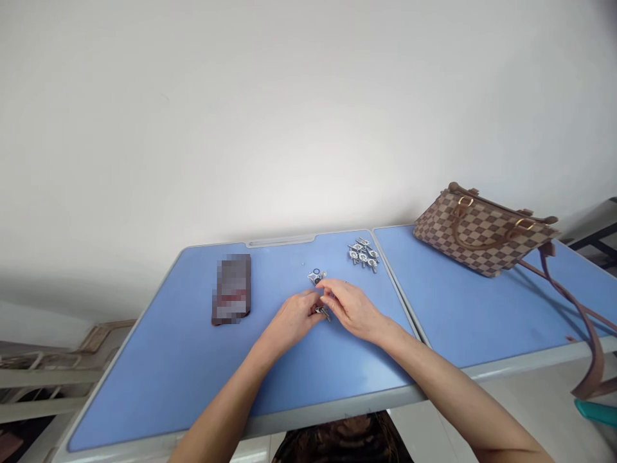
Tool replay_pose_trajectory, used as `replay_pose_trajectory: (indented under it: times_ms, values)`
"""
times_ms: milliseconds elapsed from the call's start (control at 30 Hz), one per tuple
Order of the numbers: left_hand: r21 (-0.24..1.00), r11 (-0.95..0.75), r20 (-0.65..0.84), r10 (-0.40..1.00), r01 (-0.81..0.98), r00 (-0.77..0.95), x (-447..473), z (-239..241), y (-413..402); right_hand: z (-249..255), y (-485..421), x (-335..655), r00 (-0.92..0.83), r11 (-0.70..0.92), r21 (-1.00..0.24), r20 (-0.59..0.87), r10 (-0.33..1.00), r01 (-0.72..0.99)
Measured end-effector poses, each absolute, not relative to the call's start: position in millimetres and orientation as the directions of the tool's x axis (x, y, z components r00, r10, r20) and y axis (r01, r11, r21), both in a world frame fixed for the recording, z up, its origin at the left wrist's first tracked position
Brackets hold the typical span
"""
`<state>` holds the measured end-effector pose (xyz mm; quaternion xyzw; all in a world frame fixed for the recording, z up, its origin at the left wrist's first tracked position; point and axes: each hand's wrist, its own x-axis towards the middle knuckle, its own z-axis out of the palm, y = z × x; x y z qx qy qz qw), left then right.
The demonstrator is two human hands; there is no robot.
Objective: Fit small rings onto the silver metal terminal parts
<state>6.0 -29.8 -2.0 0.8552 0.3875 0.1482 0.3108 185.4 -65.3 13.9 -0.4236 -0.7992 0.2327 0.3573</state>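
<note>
- The small metal fitting (324, 312) sits at the fingertips of the left hand (295, 315), low over the blue bench (193, 373); its long axis slants to the right and towards the person.
- The left hand pinches this fitting between thumb and fingers, so it is the nearer of the two.
- The right hand (355, 310) is just to the right, its bent fingertips drawn together beside the fitting; whether they grip anything, I cannot tell.
- Just beyond both hands lie loose silver parts (312, 277) and a dark ring (316, 271). The right hand's fingers come closest to the silver parts and partly hide them; contact is unclear.
- A cluster of similar metal fittings (364, 254) lies farther off, beyond the right hand, near the seam between the bench panels; their stems point various ways.
- Well to the left lies a flat, dark rectangular item (234, 289), pixelated.
- At far right, past the seam, stands a checked handbag (482, 238), its strap (569, 296) trailing over the near edge.
</note>
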Motion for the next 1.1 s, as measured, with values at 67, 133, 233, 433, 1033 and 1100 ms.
replay_pose_trajectory:
  times_ms: [67,133,233,433,1033,1100]
  values:
    - [0.634,-0.51,0.009,0.756,0.581,0.654,6,-1,-30,14,-65,187,-0.37,0.493,-0.715,0.339,0.865,0.497]
    - [0.631,-0.514,0.01,0.755,0.582,0.656,6,0,-30,15,-65,188,-0.377,0.471,-0.751,0.315,0.871,0.463]
    - [0.631,-0.512,0.01,0.757,0.583,0.653,7,1,-31,17,-66,189,-0.389,0.47,-0.769,0.311,0.867,0.432]
    - [0.63,-0.507,0.007,0.761,0.588,0.648,6,2,-32,19,-67,191,-0.406,0.436,-0.792,0.263,0.875,0.428]
    - [0.651,-0.461,-0.043,0.77,0.602,0.636,5,5,-33,12,-58,201,-0.547,0.493,-0.47,0.026,0.837,0.732]
    - [0.649,-0.459,-0.047,0.772,0.607,0.634,5,6,-33,11,-57,200,-0.552,0.503,-0.463,0.036,0.833,0.73]
